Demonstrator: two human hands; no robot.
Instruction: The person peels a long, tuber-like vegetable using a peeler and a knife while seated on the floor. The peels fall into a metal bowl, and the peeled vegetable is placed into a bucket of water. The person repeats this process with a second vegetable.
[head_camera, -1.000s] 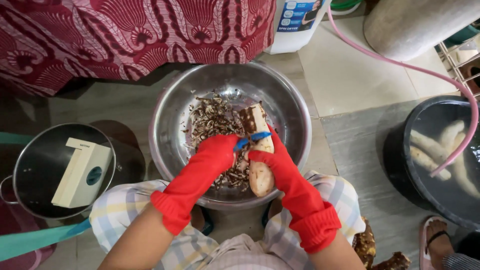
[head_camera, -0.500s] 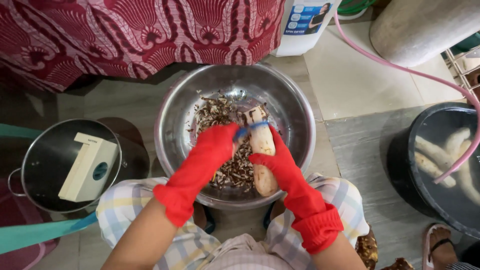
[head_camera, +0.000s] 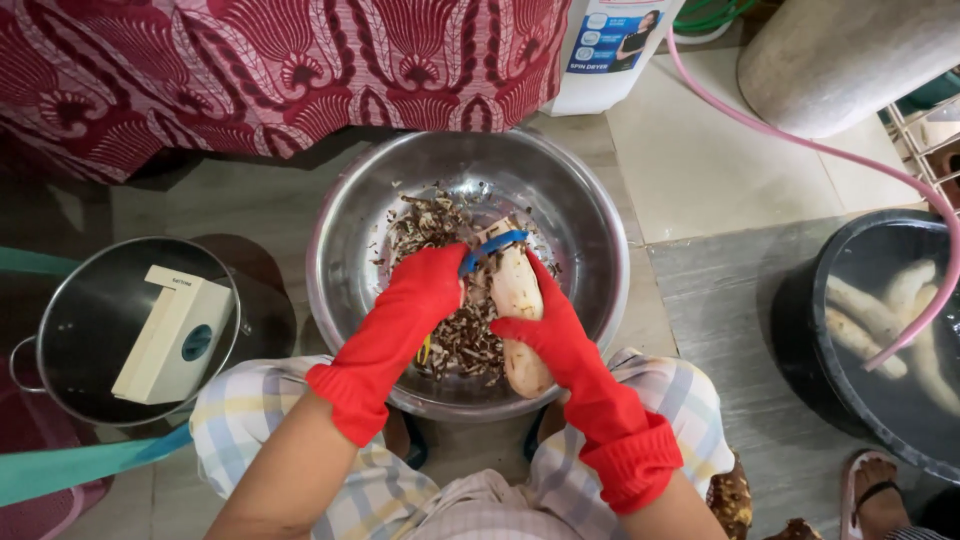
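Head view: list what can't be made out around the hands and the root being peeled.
- Peeler: only its blue head shows; the left hand covers the handle.
- Root: its middle is hidden under the right hand.
- Steel bowl: its near rim is hidden behind the arms.
- Black tub: cut off by the right edge.

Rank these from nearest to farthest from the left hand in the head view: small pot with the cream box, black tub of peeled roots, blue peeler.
1. blue peeler, in the left hand.
2. small pot, at the person's left.
3. black tub, far right.
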